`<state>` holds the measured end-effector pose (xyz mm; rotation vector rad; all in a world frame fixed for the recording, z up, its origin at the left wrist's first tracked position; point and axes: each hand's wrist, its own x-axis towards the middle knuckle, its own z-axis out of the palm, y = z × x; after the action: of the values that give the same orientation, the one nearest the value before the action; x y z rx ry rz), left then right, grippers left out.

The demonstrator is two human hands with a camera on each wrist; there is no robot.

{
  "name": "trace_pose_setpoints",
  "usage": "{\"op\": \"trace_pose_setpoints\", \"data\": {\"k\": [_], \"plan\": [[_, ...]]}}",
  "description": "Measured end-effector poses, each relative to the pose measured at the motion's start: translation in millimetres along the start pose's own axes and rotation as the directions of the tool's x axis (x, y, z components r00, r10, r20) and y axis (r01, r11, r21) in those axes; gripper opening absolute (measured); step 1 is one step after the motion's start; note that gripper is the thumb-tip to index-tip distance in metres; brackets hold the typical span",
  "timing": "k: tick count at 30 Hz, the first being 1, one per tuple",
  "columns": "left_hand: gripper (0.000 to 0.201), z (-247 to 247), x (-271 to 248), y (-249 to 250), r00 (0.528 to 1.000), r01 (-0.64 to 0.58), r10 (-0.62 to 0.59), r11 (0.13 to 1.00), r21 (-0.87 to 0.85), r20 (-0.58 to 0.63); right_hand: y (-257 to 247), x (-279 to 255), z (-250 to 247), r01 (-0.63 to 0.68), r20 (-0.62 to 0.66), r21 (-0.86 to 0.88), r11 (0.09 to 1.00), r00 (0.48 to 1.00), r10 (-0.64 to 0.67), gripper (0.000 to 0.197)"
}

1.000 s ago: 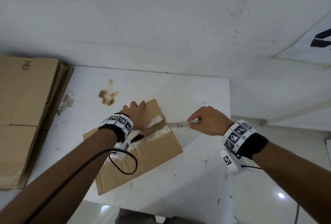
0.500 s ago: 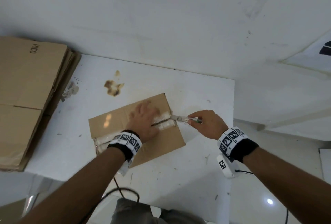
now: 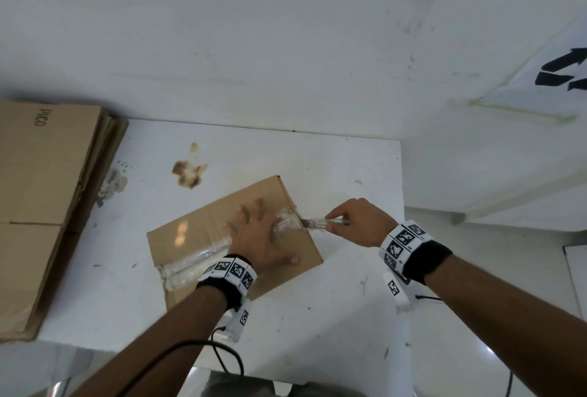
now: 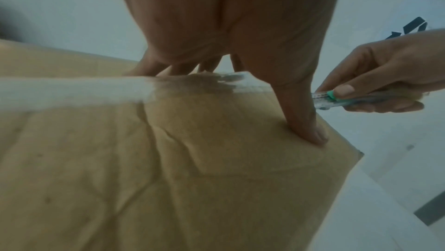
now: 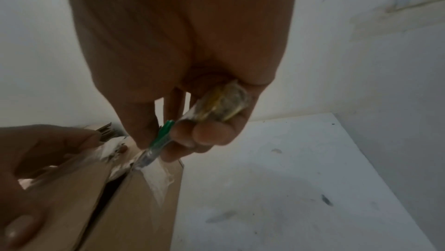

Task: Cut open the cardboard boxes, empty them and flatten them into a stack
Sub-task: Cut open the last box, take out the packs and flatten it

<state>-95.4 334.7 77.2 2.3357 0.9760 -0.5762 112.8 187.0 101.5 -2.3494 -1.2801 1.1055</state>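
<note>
A brown cardboard box point(image 3: 190, 237) lies on the white table point(image 3: 349, 167), its top seam covered by clear tape point(image 3: 197, 256). My left hand point(image 3: 257, 234) presses flat on the box top with fingers spread, thumb near the right edge point(image 4: 305, 121). My right hand point(image 3: 355, 222) grips a clear-handled cutter point(image 3: 320, 223) with a green slider point(image 4: 332, 95). Its tip sits at the taped seam on the box's right edge point(image 5: 135, 167), where the flaps gape slightly. What lies inside the box is hidden.
A stack of flattened cardboard point(image 3: 41, 193) lies along the table's left side. A brown stain point(image 3: 189, 171) marks the table behind the box. White walls rise close behind and to the right. The table's right edge point(image 3: 401, 206) runs just past my right hand.
My left hand slid from the box's far left corner to lie flat over the taped seam. The right hand stays at the box's right edge with the cutter at the seam.
</note>
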Motion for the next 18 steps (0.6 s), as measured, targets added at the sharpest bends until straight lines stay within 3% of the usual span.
{"op": "trace_pose_setpoints", "data": {"k": [6,9,12,16,18], "plan": [[0.115,0,-3,-1,0.999,-0.037,0.037,0.998,-0.043,-0.017,8,-26,-9,0.030,0.083,-0.095,0.995,0.996,-0.022,0.029],[0.096,1,-6,-5,0.996,-0.088,0.087,0.995,-0.050,-0.010,12,-32,-14,-0.007,-0.125,0.022,1.000,0.992,0.009,0.023],[0.085,-3,-17,-10,0.980,-0.195,0.193,0.977,0.083,0.040,-4,-21,-18,0.022,-0.259,0.090,0.996,0.966,0.002,0.017],[0.075,-6,-43,-22,0.943,-0.334,0.310,0.872,0.358,0.124,-56,18,-3,0.141,-0.176,0.021,0.990,0.975,-0.135,0.020],[0.059,-6,-62,-38,0.937,-0.347,0.333,0.858,0.378,0.104,-89,38,11,0.205,-0.114,-0.046,0.978,0.971,-0.209,0.021]]}}
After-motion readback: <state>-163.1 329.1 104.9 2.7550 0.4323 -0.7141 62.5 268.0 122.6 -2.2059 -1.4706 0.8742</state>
